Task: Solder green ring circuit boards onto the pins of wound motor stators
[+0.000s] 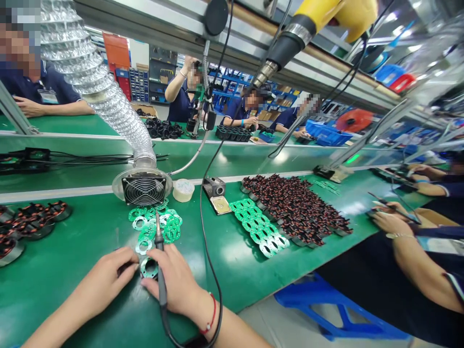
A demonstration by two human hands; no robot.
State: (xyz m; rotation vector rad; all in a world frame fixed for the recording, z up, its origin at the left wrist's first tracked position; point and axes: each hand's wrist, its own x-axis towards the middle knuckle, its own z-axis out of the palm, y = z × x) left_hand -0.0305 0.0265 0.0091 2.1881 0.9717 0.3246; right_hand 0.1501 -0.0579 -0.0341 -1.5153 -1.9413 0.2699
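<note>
A ring-shaped green circuit board (149, 268) sits on a dark part on the bench, between my two hands. My left hand (108, 273) is closed, its fingers curled and its thumb near the board's left edge; whatever is in its fingertips is hidden. My right hand (177, 280) has its thumb and forefinger around the board's right side. A soldering iron (160, 263) is held in this hand too, its tip pointing away over a pile of loose ring boards (172, 227). The iron's black cable (212, 261) loops past my wrist.
Behind the pile stands a fume fan (144, 189) on a silver duct (105, 92). A tape roll (183, 190), a tip-cleaning stand (214, 187), a board panel (257, 227) and many wound motor cores (293, 208) are to the right. More cores (32, 220) lie left. Co-workers sit opposite and at right (402, 237).
</note>
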